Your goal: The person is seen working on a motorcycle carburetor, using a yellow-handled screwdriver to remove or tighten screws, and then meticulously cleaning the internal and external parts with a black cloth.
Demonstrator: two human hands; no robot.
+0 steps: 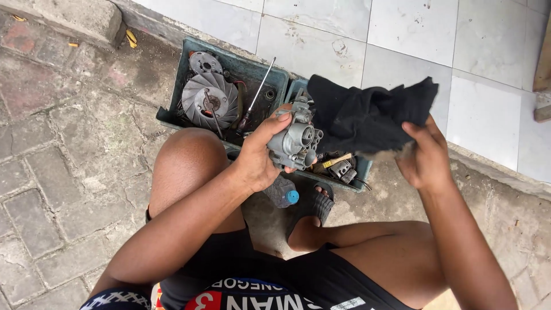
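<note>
Black cloth (367,115) — grey carburetor (294,140) — teal tray (229,60).

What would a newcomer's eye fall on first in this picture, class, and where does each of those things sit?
At the centre, the left hand grips a grey metal carburettor, while the right hand holds up a black cloth just to its right. Behind them, on the ground, a green tray holds a finned metal disc and a screwdriver.
</note>
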